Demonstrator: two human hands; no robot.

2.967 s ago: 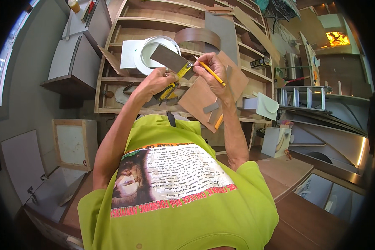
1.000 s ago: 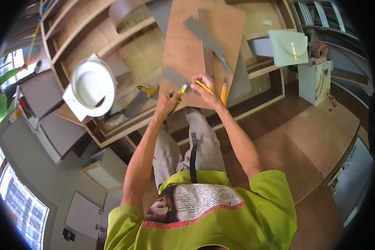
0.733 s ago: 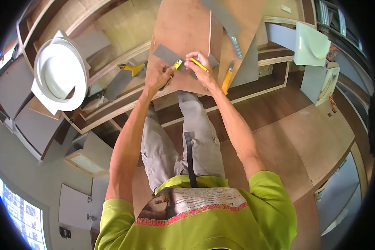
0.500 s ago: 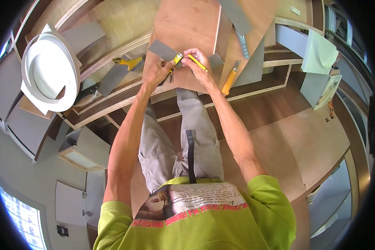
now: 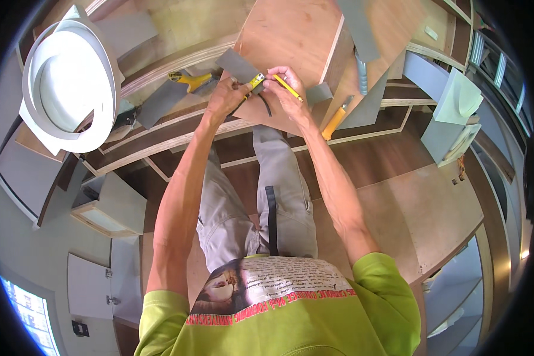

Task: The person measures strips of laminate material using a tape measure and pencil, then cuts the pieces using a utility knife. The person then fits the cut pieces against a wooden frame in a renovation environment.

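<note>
My left hand (image 5: 225,99) is closed on a tape measure, its short yellow blade (image 5: 257,80) sticking out past the thumb toward my right hand. A grey laminate strip (image 5: 234,62) lies under the blade on a plywood board (image 5: 288,35). Between the fingers of my right hand (image 5: 289,102) is a yellow pencil (image 5: 288,88), slanting down to the right. Both hands are close together over the board's near end. Another small grey piece (image 5: 319,93) lies just right of my right hand. The tape measure's body is mostly hidden by my left hand.
Right of the hands lie an orange-handled tool (image 5: 334,123) and a wide grey blade (image 5: 359,29) with a blue-grey handle (image 5: 362,75). A yellow-and-black tool (image 5: 191,80) rests at left. A white oval fixture (image 5: 71,89) stands farther left. Open wooden cabinet framing (image 5: 178,158) runs below the board.
The view has shifted slightly, so the board and tools at right sit farther right. Both hands keep their grips on the tape measure and pencil, with little movement.
</note>
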